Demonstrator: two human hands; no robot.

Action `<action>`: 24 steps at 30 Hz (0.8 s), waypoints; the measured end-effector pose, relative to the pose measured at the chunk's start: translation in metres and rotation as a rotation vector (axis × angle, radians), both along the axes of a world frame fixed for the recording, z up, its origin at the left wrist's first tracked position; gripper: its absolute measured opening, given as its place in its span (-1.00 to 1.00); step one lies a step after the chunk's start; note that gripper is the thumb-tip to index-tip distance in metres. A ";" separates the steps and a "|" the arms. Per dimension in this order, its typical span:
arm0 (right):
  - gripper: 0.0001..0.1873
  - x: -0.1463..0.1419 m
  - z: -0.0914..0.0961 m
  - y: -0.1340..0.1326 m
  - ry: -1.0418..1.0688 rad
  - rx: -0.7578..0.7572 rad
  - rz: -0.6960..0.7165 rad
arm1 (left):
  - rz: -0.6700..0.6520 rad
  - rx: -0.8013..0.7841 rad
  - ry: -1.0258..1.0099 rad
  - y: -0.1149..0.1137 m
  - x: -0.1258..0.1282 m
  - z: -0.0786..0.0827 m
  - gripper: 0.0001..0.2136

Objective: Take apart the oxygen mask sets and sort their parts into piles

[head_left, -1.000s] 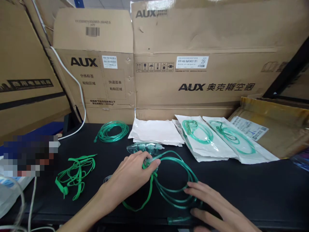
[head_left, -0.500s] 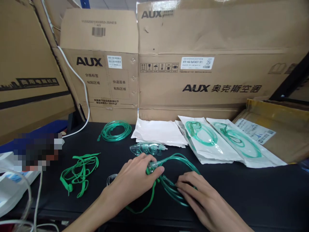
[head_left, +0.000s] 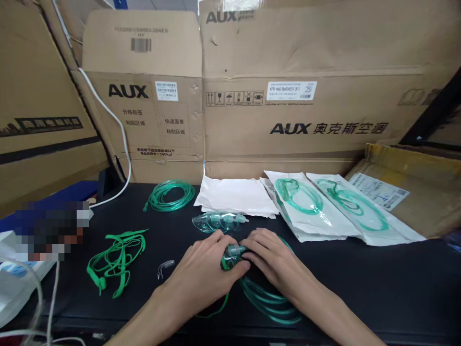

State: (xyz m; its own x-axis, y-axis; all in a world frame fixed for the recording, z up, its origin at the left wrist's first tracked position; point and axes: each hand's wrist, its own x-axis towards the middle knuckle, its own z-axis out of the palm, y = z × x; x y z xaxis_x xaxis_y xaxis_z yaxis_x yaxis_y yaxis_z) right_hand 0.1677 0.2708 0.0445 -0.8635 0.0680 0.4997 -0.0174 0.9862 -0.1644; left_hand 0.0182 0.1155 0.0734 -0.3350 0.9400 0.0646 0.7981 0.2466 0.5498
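My left hand (head_left: pixel 205 264) is closed around a clear green oxygen mask (head_left: pixel 233 252), most of which the fingers hide. My right hand (head_left: pixel 272 262) pinches the tubing end beside the mask's connector; whether the two are joined cannot be made out. Looped green tubing (head_left: pixel 268 303) lies on the black table under my right forearm and hand. A thin green strap (head_left: pixel 219 310) trails below my left hand. Just behind the hands sit several nested clear masks (head_left: pixel 218 222).
A green tubing coil (head_left: pixel 171 196), green straps (head_left: pixel 117 259) and small clear strips (head_left: pixel 165 268) lie to the left. White packages (head_left: pixel 236 192) and bagged tubing sets (head_left: pixel 300 204) stand behind. Cardboard boxes (head_left: pixel 306 57) wall the back; a carton (head_left: pixel 414 187) sits right.
My right hand has moved left and up from the tubing loops to the mask's connector, against my left hand. The loops shifted slightly toward me. My left hand still holds the mask.
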 end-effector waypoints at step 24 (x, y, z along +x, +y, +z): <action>-0.71 0.002 -0.011 -0.007 -0.106 0.015 0.033 | -0.002 -0.041 -0.306 -0.010 0.000 -0.006 -0.73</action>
